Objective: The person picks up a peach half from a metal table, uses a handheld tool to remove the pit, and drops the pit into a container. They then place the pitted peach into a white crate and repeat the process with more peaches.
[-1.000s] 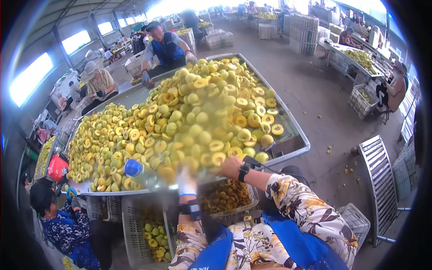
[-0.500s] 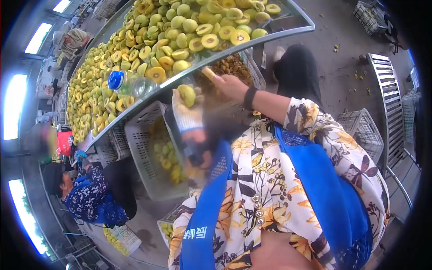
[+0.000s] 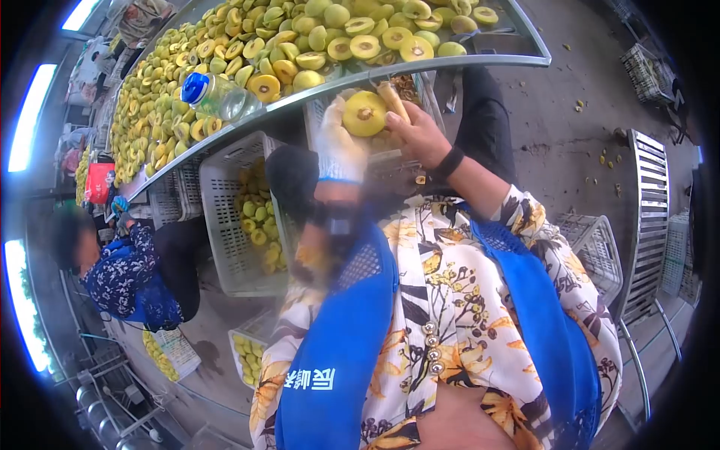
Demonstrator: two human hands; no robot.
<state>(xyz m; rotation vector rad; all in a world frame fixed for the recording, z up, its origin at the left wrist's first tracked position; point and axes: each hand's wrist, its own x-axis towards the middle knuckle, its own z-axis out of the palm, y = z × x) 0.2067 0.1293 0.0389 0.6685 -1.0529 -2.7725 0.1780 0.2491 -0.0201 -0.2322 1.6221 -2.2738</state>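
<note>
A: Largest first. Bench?
B: Bench (image 3: 495,58), smooth metallic rim, bearing a heap of fruit (image 3: 247,52): whole rounds and halves, yellow-green skins, some cut faces browned.
A: Floor level?
B: Right of frame, slatted rack (image 3: 649,202), long parallel bars. Below the bench, pale crate (image 3: 220,217), looks plastic, walls pierced with small slots, more yellow-green fruit inside.
A: Up at the rim?
B: Clear bottle (image 3: 221,97), see-through, rounded, lying tilted against the fruit, ribbed blue cap.
A: The hands?
B: Left hand (image 3: 343,142) in an off-white glove, knit-looking, thin blue edging at the cuff; curled about a cut fruit (image 3: 364,114). Right hand (image 3: 421,136) bare, dark band at the wrist, thumb and fingers pinching a pale handle (image 3: 393,101).
A: Fruit in the palm?
B: Round flat face, yellow, rough brown patch at centre, held just off the bench rim. Handle is slim, rod-like, close beside it; whether they touch, cannot tell.
</note>
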